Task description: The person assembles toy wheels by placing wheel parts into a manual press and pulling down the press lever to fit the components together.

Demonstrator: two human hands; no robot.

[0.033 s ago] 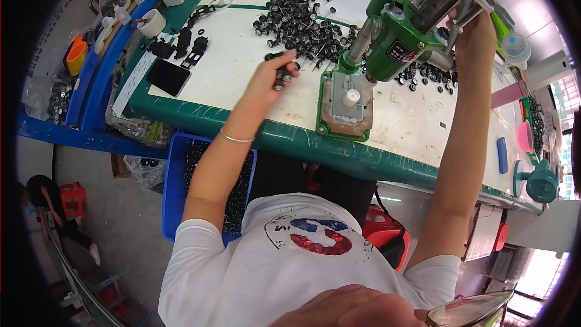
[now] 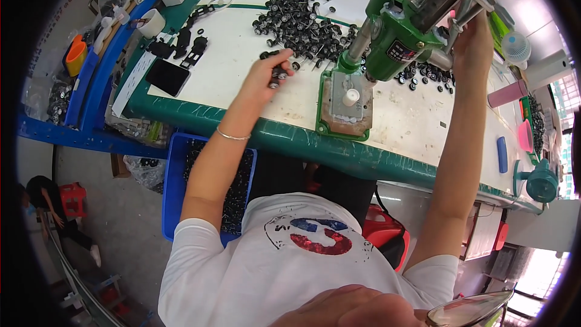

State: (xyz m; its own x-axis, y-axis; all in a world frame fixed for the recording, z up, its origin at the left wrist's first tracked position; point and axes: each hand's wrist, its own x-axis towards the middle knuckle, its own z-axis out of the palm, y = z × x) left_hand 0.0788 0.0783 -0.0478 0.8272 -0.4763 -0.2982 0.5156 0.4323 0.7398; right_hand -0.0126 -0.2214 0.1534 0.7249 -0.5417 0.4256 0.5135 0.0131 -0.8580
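Note:
My left hand is closed around several small black wheels with pale hubs, held over the white tabletop near the wheel pile. A green bench press stands to its right. On the press's base plate sits a white round fixture, with no wheel seen on it. My right hand is raised at the press's metal lever, its fingers partly hidden behind the rods. It appears closed round the lever. A large pile of black wheels on metal axles lies behind my left hand.
A phone and black plastic parts lie on the table at left. Below its green edge stands a blue bin of small dark parts. A blue rack borders the left; a small green fan stands at right.
My left hand has moved slightly left and down with the wheels still in it. My right hand has shifted a little at the lever.

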